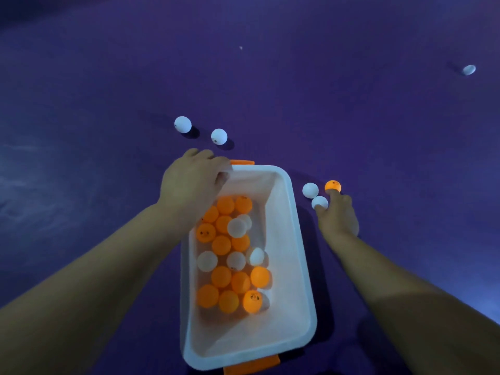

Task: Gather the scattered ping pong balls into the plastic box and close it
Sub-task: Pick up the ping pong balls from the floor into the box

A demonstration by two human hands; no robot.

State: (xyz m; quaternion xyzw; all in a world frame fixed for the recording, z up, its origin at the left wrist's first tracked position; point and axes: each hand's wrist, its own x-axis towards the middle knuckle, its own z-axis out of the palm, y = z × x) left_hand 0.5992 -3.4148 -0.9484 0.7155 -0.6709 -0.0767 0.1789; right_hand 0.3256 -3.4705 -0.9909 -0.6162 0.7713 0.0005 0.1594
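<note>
An open white plastic box point(297, 239) with orange clips lies on the purple floor, holding several orange and white ping pong balls point(224, 266). My left hand point(192, 180) grips its far left corner, fingers curled over the rim. To the right of the box, my right hand point(338, 215) rests on the floor, its fingertips touching a white ball point(320, 202) and an orange ball point(332, 185). A second white ball point(310, 190) sits beside them. Two more white balls point(183, 124) point(219, 136) lie just beyond the box. No lid is in view.
A lone white ball point(469, 69) lies far off at the upper right. A tiny pale speck point(240, 47) sits on the floor further back. The purple floor point(351, 104) stretches in all directions around the box.
</note>
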